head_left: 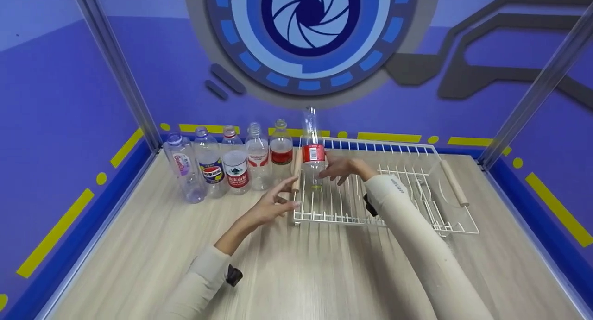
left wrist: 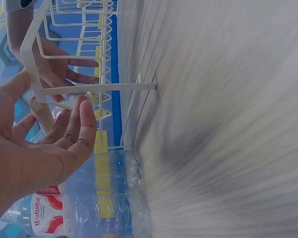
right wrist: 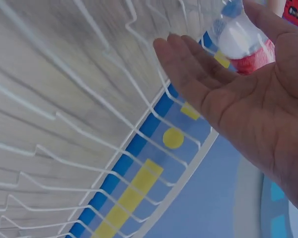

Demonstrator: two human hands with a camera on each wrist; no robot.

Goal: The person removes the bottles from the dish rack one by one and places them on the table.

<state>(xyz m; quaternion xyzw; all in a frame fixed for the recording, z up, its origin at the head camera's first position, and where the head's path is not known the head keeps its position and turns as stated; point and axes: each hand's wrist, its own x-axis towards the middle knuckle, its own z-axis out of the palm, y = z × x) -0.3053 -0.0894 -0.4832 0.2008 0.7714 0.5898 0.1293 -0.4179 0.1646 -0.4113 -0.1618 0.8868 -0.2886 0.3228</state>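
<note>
A clear plastic bottle with a red label (head_left: 314, 153) stands upright on the left part of a white wire rack (head_left: 356, 218), in the head view. Just right of the bottle is my right hand (head_left: 345, 168); its fingers reach toward it, loosely extended and with nothing gripped. In the right wrist view the same hand (right wrist: 238, 89) shows its palm above the wires, the bottle (right wrist: 243, 47) beyond the fingers. My left hand (head_left: 268, 206) is at the rack's near left corner, its relaxed fingers spread around that corner beside the wooden handle (head_left: 296, 172).
Left of the rack several plastic bottles (head_left: 236, 169) stand upright in a row, near the blue back wall (head_left: 153, 70). The rack's other wooden handle (head_left: 455, 183) is on its right side. Metal posts (head_left: 533, 84) rise at the back corners of the wooden tabletop (head_left: 296, 273).
</note>
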